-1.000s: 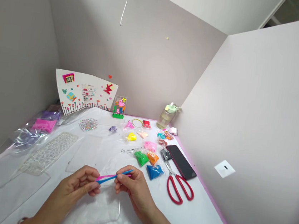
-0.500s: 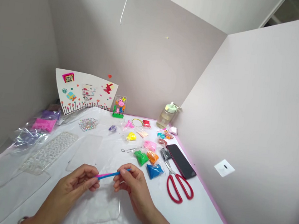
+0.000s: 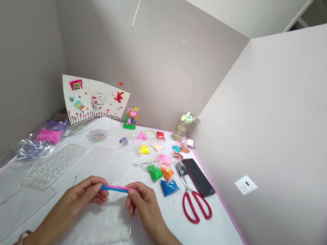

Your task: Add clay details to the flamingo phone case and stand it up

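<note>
Between my two hands runs a thin strip of pink and blue clay (image 3: 118, 189), pink along the top and blue below. My left hand (image 3: 89, 192) pinches its left end, where a blue tip shows by the thumb. The right end is pinched by my right hand (image 3: 142, 200), and its tip is mostly hidden behind the fingers. Both hands hover over a clear plastic sheet (image 3: 103, 233) lying on the white-covered table. To the right of my right hand rests a bag of blue clay (image 3: 169, 187).
Red-handled scissors (image 3: 196, 207) and a black phone (image 3: 198, 177) lie at right. Bags of green clay (image 3: 154, 173) and orange clay (image 3: 166, 173) sit ahead. A bottle (image 3: 182, 126) and a small decorated panel (image 3: 131, 117) stand at the back. Beads (image 3: 97, 136) lie left of centre.
The clay strip has turned from slanting up rightward to nearly level. Its pink and blue lengths now lie together along the span, and my left hand has risen slightly.
</note>
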Action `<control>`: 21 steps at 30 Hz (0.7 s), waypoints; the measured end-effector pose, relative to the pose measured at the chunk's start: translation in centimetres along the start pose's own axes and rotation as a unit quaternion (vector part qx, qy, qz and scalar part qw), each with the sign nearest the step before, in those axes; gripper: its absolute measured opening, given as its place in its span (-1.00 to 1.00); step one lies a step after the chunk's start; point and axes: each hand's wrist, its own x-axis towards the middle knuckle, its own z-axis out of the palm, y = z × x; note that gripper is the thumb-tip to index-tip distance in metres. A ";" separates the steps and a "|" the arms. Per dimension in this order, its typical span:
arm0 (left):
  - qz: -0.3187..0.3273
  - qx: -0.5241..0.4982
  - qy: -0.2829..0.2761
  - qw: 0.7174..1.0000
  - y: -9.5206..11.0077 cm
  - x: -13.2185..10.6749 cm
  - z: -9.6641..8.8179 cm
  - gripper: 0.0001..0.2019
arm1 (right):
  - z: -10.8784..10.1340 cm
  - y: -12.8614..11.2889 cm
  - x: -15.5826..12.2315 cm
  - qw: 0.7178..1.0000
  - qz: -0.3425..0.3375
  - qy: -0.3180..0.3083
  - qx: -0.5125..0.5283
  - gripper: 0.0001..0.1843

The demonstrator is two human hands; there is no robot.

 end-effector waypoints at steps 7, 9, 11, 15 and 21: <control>-0.004 0.007 -0.016 1.000 -0.2 0.0 -0.6 -0.71 | 0.1 -0.1 -0.1 1.000 -0.012 0.007 -0.016 -0.48; -0.005 -0.001 -0.018 1.000 -0.3 0.2 -0.6 -0.72 | 0.1 -0.1 -0.2 1.000 -0.017 0.010 -0.016 -0.47; -0.009 -0.017 -0.022 1.000 -0.4 0.3 -0.6 -0.72 | 0.0 -0.1 -0.1 1.000 -0.017 0.012 -0.014 -0.48; -0.052 -0.074 -0.042 0.995 0.2 0.3 -0.4 -0.65 | -0.3 -0.1 0.0 1.000 -0.011 0.003 -0.010 -0.49; -0.095 -0.169 -0.079 0.978 1.1 0.0 -0.4 -0.78 | -0.4 -0.1 0.0 1.000 -0.004 -0.016 0.002 -0.53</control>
